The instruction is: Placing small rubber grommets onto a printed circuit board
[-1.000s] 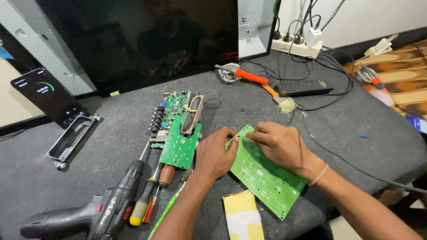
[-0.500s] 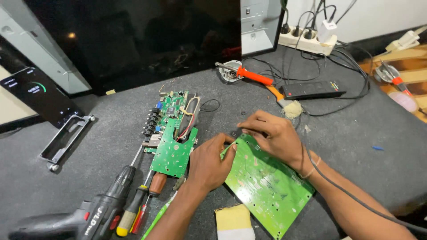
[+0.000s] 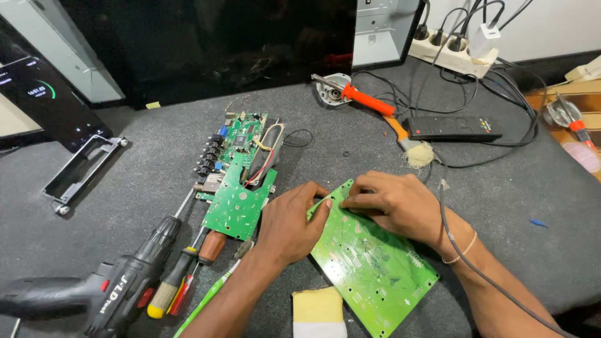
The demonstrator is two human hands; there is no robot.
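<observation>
The large green circuit board [image 3: 369, 269] lies flat on the desk [image 3: 125, 144], solder side up, at about five o'clock from the middle of the view; its long axis runs from eleven o'clock, where the hands meet, down to five o'clock. The left hand [image 3: 289, 224] curls its fingers over the board's upper left edge and pins it; the right hand [image 3: 391, 203] presses closed fingertips on the top corner, though whether they pinch some small part I cannot tell. By my judgement the work is at an early stage; the board seems bare of tools, with nothing visibly removed. At nine o'clock of it lies a smaller circuit board [image 3: 241, 181]; beyond that, screwdrivers [image 3: 188, 266] and a black power drill [image 3: 106, 291]; at one o'clock an orange-handled soldering iron [image 3: 366, 100].
</observation>
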